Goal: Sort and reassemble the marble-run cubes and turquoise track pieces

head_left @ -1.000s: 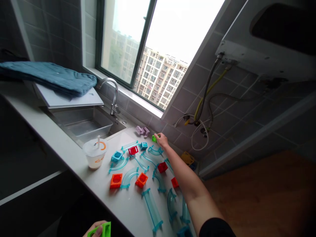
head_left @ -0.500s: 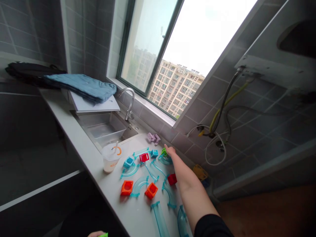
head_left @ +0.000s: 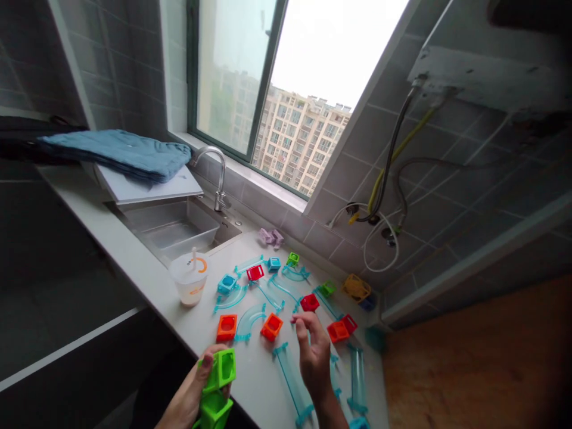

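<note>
In my left hand [head_left: 187, 396], low at the counter's front edge, is a stack of green cube blocks [head_left: 221, 370] with round openings; my fingers wrap round them. My right hand [head_left: 314, 351] hangs over the middle of the counter, fingers loosely bent and apart, nothing visible in them. Just beyond it is a red block [head_left: 310, 302]. To its left lies an orange block [head_left: 271, 327], and to its right a red-orange block [head_left: 338, 331]. A clear blue straight track [head_left: 292, 381] lies beside the wrist. A small green block [head_left: 292, 259] stands at the back.
Curved blue tracks [head_left: 250, 322] and several blocks cover the white counter [head_left: 179, 325]. A lidded cup with a straw [head_left: 190, 280] stands left, near the sink [head_left: 174, 223] and faucet [head_left: 218, 179]. Lilac pieces [head_left: 270, 238] lie by the wall; yellow pieces [head_left: 356, 288] sit in the right corner.
My right hand has drawn back from the small green block at the back, which stays there. My left hand has risen into view with the green blocks. The view has shifted right.
</note>
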`<control>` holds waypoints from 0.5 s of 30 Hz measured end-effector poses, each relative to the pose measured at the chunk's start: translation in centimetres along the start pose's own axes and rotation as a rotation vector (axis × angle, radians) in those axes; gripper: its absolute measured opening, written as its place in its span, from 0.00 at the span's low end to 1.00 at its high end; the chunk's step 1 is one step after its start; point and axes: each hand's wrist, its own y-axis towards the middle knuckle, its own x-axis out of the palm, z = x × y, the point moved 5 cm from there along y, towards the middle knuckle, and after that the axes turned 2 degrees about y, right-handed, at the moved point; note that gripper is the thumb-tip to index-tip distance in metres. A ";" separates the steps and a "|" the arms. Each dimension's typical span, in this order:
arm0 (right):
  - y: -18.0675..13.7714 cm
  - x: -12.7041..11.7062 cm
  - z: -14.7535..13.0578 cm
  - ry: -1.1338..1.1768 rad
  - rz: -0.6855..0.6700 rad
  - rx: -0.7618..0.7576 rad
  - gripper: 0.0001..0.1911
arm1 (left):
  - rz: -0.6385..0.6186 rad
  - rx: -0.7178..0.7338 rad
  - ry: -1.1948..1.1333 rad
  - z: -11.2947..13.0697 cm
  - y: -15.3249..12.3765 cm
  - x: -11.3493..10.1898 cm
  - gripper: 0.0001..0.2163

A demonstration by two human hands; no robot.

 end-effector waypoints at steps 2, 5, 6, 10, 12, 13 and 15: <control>-6.2 0.4 -0.2 0.117 0.006 -0.097 0.12 | -0.110 0.102 0.264 4.0 0.9 2.0 0.33; -11.9 0.7 -0.4 0.162 0.042 -0.259 0.10 | -0.148 0.363 0.683 11.3 2.5 5.4 0.27; -12.8 0.7 -0.4 0.157 0.041 -0.283 0.10 | -0.152 0.449 0.832 13.6 3.1 6.9 0.26; -13.5 -0.1 0.0 0.133 -0.014 -0.235 0.09 | 0.128 0.674 1.534 20.9 7.1 11.9 0.24; -13.5 -0.4 0.2 0.131 -0.027 -0.240 0.08 | 0.216 0.634 1.638 22.8 9.9 13.6 0.24; -13.5 -0.3 0.3 0.125 -0.032 -0.248 0.08 | 0.255 0.601 1.673 23.5 11.4 14.2 0.23; -13.7 0.1 0.8 0.104 -0.035 -0.260 0.08 | 0.289 0.521 1.736 24.1 14.4 14.9 0.22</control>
